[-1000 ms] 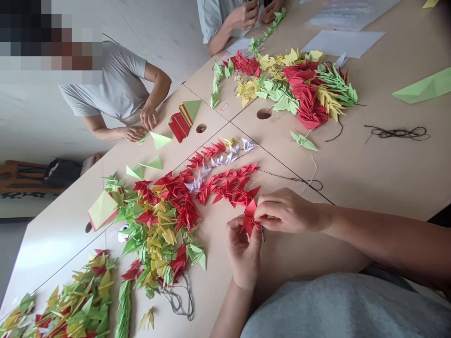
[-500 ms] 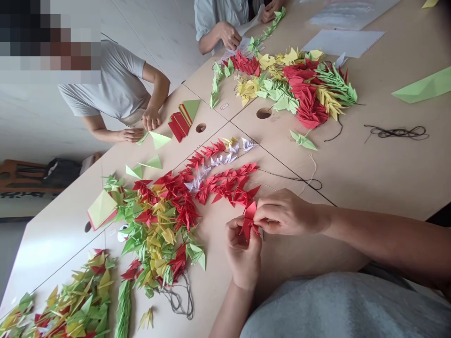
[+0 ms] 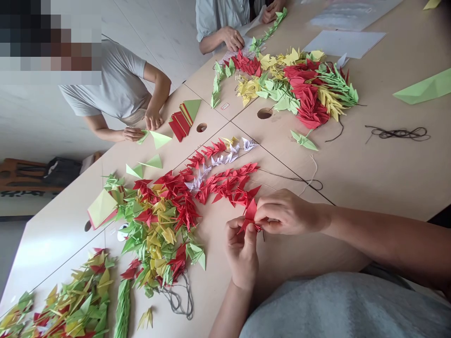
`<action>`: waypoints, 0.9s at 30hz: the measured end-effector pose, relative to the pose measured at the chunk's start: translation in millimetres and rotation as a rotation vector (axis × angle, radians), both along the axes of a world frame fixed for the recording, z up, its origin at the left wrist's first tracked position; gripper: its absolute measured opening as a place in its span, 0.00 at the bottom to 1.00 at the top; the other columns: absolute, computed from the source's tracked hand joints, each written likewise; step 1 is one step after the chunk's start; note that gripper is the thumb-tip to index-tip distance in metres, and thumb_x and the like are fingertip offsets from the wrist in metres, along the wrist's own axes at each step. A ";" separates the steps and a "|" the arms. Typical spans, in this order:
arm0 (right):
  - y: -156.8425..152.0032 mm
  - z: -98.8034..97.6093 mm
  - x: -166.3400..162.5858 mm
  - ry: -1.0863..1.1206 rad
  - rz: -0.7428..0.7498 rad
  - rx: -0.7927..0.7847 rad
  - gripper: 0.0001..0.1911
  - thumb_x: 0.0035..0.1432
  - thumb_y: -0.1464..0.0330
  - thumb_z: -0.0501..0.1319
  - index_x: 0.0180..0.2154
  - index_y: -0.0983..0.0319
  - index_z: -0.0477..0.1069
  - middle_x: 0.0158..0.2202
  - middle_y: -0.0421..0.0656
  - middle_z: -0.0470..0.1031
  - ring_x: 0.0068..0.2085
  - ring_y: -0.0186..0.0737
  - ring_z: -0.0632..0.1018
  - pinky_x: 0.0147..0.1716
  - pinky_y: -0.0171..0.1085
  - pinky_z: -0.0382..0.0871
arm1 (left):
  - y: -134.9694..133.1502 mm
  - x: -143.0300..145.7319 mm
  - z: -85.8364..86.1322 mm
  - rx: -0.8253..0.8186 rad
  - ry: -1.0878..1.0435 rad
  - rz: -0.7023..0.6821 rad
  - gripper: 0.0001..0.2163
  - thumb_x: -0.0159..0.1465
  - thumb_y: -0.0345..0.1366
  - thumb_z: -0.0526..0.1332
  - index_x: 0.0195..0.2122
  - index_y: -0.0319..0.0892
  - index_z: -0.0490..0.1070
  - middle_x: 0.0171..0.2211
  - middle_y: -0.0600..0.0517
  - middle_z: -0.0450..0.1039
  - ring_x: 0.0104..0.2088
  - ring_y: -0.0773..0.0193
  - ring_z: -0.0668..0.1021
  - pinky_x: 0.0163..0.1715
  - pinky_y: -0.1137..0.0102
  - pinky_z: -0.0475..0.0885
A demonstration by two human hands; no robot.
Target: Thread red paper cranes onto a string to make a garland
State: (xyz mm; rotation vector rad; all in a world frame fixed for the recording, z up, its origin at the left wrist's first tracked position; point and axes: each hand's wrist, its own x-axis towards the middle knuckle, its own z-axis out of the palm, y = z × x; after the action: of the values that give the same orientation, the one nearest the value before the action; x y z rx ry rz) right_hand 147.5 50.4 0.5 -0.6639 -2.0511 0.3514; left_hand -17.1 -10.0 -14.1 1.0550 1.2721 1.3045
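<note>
Paper crane (image 3: 251, 211), red, between left hand (image 3: 243, 256) and right hand (image 3: 289, 212), touching both

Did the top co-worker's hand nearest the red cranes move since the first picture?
Yes: that hand came down the image, closer to the unmoved red cranes.

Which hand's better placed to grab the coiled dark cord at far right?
Probably right: the right hand looks nearer the cord; the left hand sits farther off. Both pinch red folded paper.
</note>
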 end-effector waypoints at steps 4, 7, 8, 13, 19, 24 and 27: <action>0.5 0.0 1.7 0.062 0.035 -0.105 0.07 0.61 0.74 0.59 0.30 0.61 0.68 0.24 0.37 0.71 0.21 0.28 0.66 0.22 0.30 0.60 | -1.9 2.3 3.1 0.014 -0.037 -0.027 0.05 0.63 0.37 0.66 0.35 0.43 0.72 0.31 0.55 0.73 0.31 0.71 0.75 0.34 0.78 0.73; 0.7 1.2 4.3 0.111 0.060 -0.255 0.05 0.61 0.74 0.59 0.31 0.62 0.70 0.25 0.38 0.71 0.23 0.28 0.66 0.23 0.29 0.62 | -2.3 3.1 3.7 0.021 -0.059 -0.052 0.06 0.62 0.35 0.66 0.39 0.45 0.72 0.32 0.56 0.73 0.29 0.72 0.75 0.33 0.78 0.72; 0.8 1.7 5.3 0.125 0.058 -0.308 0.04 0.62 0.74 0.59 0.33 0.62 0.70 0.27 0.39 0.71 0.24 0.29 0.67 0.24 0.29 0.63 | -2.0 2.9 3.2 0.019 -0.058 -0.061 0.05 0.63 0.35 0.66 0.40 0.45 0.73 0.32 0.55 0.73 0.30 0.71 0.75 0.33 0.77 0.72; 3.5 4.4 8.6 0.194 -0.015 -0.598 0.12 0.63 0.66 0.60 0.47 0.63 0.70 0.34 0.42 0.72 0.27 0.31 0.71 0.26 0.30 0.68 | -0.7 0.1 -1.9 0.009 -0.030 -0.054 0.03 0.65 0.34 0.63 0.40 0.45 0.74 0.37 0.53 0.76 0.38 0.67 0.77 0.42 0.73 0.73; 10.1 12.4 12.0 0.179 0.090 -1.004 0.09 0.61 0.62 0.61 0.37 0.62 0.75 0.34 0.41 0.76 0.31 0.34 0.74 0.32 0.34 0.69 | -1.8 -1.6 -3.4 0.000 -0.010 0.017 0.03 0.64 0.36 0.64 0.39 0.45 0.75 0.36 0.53 0.76 0.37 0.67 0.78 0.40 0.73 0.74; 15.4 17.3 21.5 0.232 0.186 -1.170 0.10 0.59 0.61 0.63 0.31 0.62 0.74 0.29 0.38 0.74 0.30 0.34 0.72 0.31 0.34 0.66 | 8.5 -6.3 -0.2 0.052 -0.016 0.202 0.06 0.62 0.38 0.66 0.37 0.44 0.74 0.32 0.54 0.73 0.31 0.69 0.76 0.34 0.75 0.72; 18.3 19.0 28.6 0.198 0.348 -1.173 0.12 0.59 0.59 0.64 0.31 0.62 0.75 0.29 0.39 0.74 0.31 0.35 0.73 0.32 0.35 0.66 | 18.6 -10.1 0.0 0.071 -0.035 0.340 0.08 0.62 0.40 0.67 0.40 0.45 0.72 0.34 0.55 0.72 0.33 0.70 0.75 0.37 0.74 0.71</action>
State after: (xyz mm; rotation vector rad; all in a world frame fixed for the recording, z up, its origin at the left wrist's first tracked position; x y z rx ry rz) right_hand 176.2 68.7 19.6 -0.8678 -1.6117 1.8080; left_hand -27.1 8.6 -14.0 0.8846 1.4302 1.6260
